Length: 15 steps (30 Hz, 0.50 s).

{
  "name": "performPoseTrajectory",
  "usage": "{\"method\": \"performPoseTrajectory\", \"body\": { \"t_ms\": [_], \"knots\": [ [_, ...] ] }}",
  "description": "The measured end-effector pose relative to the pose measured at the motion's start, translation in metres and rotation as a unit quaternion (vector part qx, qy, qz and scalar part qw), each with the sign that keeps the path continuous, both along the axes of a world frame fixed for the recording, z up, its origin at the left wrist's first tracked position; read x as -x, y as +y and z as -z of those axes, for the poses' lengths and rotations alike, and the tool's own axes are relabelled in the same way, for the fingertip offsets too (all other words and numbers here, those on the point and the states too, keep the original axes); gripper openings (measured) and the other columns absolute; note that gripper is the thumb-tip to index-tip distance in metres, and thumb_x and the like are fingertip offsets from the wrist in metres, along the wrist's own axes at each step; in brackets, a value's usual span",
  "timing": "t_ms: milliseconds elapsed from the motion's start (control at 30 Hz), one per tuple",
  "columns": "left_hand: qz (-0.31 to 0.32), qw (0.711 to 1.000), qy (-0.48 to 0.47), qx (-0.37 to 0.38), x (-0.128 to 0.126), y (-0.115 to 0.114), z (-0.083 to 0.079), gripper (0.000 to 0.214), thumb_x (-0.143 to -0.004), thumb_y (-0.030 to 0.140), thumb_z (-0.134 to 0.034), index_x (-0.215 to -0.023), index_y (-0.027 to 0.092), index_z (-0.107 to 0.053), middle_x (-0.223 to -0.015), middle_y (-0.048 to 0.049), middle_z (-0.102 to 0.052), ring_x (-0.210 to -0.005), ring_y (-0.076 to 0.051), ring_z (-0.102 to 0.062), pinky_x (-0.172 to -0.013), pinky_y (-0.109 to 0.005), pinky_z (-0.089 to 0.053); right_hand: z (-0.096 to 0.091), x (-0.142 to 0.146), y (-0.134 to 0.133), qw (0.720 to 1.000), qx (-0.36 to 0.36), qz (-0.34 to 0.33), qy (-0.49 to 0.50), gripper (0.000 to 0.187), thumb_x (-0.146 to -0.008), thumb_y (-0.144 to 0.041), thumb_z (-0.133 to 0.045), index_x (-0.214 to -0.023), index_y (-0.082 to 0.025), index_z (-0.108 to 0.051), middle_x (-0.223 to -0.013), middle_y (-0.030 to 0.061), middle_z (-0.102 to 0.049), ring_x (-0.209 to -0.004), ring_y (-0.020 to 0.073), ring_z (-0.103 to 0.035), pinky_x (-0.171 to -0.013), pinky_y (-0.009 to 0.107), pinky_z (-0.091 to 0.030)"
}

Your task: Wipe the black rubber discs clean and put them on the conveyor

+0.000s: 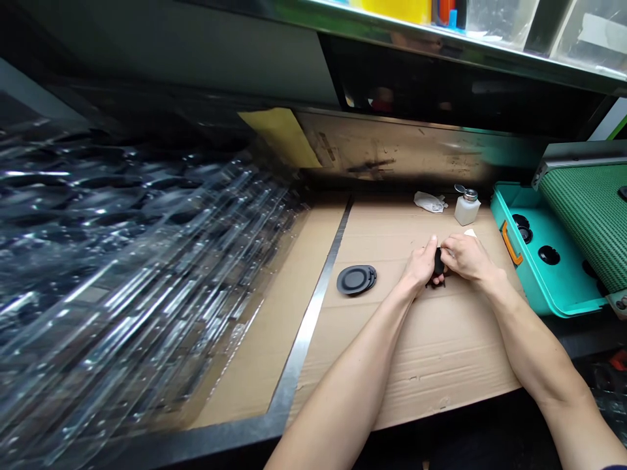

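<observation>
- Head view: the left hand (418, 264) and right hand (467, 256) are close together, their fingers pinching a small black part (439, 263) between them; most of it is hidden by the fingers.
- The small black part is held just above a table (431, 352) covered with brown corrugated cardboard.
- Left of the small black part, near it, lies a stack of round black discs (356, 279).
- Beyond the small black part stand a white plastic bottle with a metal pump top (466, 210) and a crumpled white wipe (430, 202).
- To the right of the small black part sits a teal plastic tray (548, 287) with an orange handle (512, 243), holding round black pieces (548, 255).
- Far left of the small black part, clear plastic trays (122, 261) lie piled up.
</observation>
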State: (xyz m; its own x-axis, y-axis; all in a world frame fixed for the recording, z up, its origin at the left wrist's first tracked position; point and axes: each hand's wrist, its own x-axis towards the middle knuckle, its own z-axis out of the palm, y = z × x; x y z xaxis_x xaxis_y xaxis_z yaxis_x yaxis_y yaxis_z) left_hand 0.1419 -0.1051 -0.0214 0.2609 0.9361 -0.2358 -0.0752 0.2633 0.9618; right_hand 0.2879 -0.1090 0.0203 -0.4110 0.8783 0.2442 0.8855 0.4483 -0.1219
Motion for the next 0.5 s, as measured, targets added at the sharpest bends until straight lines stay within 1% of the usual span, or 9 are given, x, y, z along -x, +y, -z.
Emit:
{"method": "performPoseTrajectory", "body": {
  "t_ms": [100, 233, 400, 500],
  "knots": [
    [0.002, 1.000, 0.012, -0.011, -0.0003, -0.0017, -0.0026, 0.069, -0.093, 0.074, -0.044, -0.061, 0.016, -0.062, -0.047, -0.0080, -0.061, -0.033, -0.014, -0.053, -0.033, -0.022, -0.035, 0.0007, -0.0010, 0.0005, 1.000, -0.012, 0.000, 0.000, 0.024, -0.096, -0.022, -0.053, -0.079, -0.019, -0.070, -0.082, 0.0047, -0.068, -0.073, 0.0172, -0.057, -0.067, 0.030, -0.031],
    [0.001, 1.000, 0.019, -0.012, -0.0008, -0.0019, -0.0034, 0.070, -0.093, 0.074, -0.042, -0.060, 0.016, -0.061, -0.048, -0.0083, -0.061, -0.032, -0.014, -0.053, -0.033, -0.023, -0.035, 0.0015, -0.0020, 0.0007, 1.000, 0.004, 0.003, -0.007, 0.022, -0.094, -0.021, -0.055, -0.077, -0.019, -0.070, -0.081, 0.0039, -0.068, -0.070, 0.0168, -0.056, -0.066, 0.030, -0.031],
    [0.001, 1.000, 0.018, -0.009, -0.0007, -0.0019, -0.0030, 0.069, -0.094, 0.073, -0.042, -0.061, 0.016, -0.062, -0.046, -0.0075, -0.060, -0.032, -0.014, -0.053, -0.032, -0.022, -0.035, 0.0005, -0.0012, 0.0002, 1.000, -0.008, 0.001, -0.007, 0.023, -0.095, -0.022, -0.054, -0.081, -0.019, -0.071, -0.085, 0.0054, -0.069, -0.076, 0.0178, -0.059, -0.069, 0.030, -0.033],
    [0.004, 1.000, 0.023, -0.014, -0.0005, -0.0029, -0.0041, 0.070, -0.094, 0.074, -0.042, -0.060, 0.016, -0.061, -0.046, -0.0076, -0.060, -0.032, -0.014, -0.052, -0.032, -0.022, -0.034, 0.0005, -0.0018, 0.0004, 1.000, 0.005, 0.005, 0.000, 0.022, -0.094, -0.022, -0.055, -0.079, -0.020, -0.071, -0.081, 0.0042, -0.069, -0.072, 0.0169, -0.058, -0.068, 0.030, -0.033]
  ]
}}
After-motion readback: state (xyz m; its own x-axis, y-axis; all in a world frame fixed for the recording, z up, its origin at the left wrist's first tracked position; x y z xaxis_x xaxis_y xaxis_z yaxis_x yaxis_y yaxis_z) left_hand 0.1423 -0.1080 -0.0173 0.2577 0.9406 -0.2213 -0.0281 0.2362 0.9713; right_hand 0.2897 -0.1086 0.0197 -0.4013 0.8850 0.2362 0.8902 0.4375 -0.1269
